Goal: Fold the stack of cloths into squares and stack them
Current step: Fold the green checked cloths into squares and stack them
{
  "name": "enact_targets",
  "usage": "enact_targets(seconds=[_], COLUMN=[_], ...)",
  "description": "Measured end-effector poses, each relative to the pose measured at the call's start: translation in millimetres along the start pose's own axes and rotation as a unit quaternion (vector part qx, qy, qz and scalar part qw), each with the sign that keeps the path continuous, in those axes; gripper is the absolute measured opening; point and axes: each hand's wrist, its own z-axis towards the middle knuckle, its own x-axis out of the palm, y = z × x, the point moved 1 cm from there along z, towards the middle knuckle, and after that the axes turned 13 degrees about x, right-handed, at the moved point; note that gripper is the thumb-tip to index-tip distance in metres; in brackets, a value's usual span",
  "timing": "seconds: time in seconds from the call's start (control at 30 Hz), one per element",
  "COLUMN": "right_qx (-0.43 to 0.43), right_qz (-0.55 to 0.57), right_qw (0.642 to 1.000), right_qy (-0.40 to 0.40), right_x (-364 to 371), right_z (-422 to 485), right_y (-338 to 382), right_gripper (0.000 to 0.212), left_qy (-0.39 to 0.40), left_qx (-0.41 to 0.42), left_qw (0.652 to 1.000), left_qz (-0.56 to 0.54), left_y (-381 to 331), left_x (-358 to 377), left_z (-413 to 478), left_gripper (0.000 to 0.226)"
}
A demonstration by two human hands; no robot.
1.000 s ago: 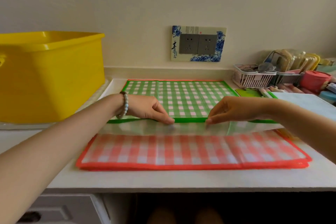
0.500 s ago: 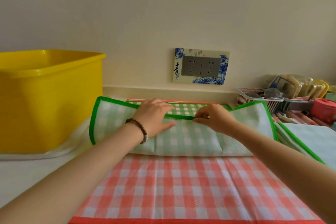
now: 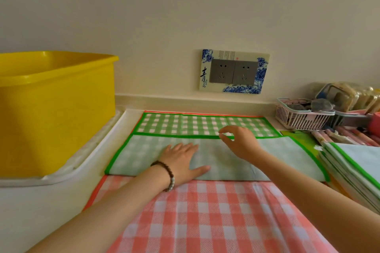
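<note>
A green checked cloth [image 3: 277,154] with a bright green border lies on the counter, its near half folded over so the pale underside faces up; a checked strip shows behind the fold. My left hand [image 3: 183,160] rests flat on the folded part, fingers spread. My right hand [image 3: 238,141] hovers just above the folded edge, fingers curled apart, holding nothing. Beneath lies a red checked cloth [image 3: 205,217] with an orange border, reaching toward me. A stack of folded cloths [image 3: 353,168] with green edging sits at the right.
A large yellow tub [image 3: 55,109] stands on a white tray [image 3: 86,160] at the left. A wall socket plate [image 3: 234,72] is behind the cloths. At the back right, a pink basket [image 3: 298,117] and assorted small items crowd the counter.
The near edge of the green cloth was carried away from me and laid flat on itself. My left hand now presses it flat; my right hand has let go of the edge.
</note>
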Motion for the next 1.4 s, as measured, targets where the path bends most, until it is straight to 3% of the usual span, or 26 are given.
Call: enact_targets(seconds=[0.17, 0.47, 0.83, 1.07, 1.2, 1.3, 1.4], right_qx=[-0.006, -0.024, 0.126, 0.154, 0.075, -0.007, -0.022], right_qz=[0.027, -0.054, -0.127, -0.145, -0.117, -0.089, -0.078], right_qw=[0.999, 0.995, 0.980, 0.973, 0.988, 0.991, 0.990], right_qy=[0.035, 0.080, 0.090, 0.087, 0.063, 0.095, 0.117], right_x=[24, 50, -17, -28, -17, 4, 20], right_z=[-23, -37, -31, -33, -45, -55, -61], right_y=[22, 13, -113, -114, -64, -22, -8], right_gripper=[0.033, 0.048, 0.053, 0.053, 0.050, 0.050, 0.052], left_qy=[-0.001, 0.001, 0.005, -0.005, -0.004, -0.003, -0.002], left_qx=[-0.026, -0.030, -0.024, -0.023, -0.023, -0.021, -0.023], left_qw=[1.000, 0.999, 1.000, 1.000, 1.000, 1.000, 0.999], left_qz=[-0.013, -0.026, -0.019, -0.018, -0.021, -0.022, -0.024], left_y=[2, 5, 7, 7, 7, 6, 6], left_x=[11, 20, 22, 22, 22, 22, 21], left_z=[2, 3, 2, 3, 2, 2, 2], left_gripper=[0.078, 0.077, 0.077, 0.077, 0.079, 0.077, 0.076])
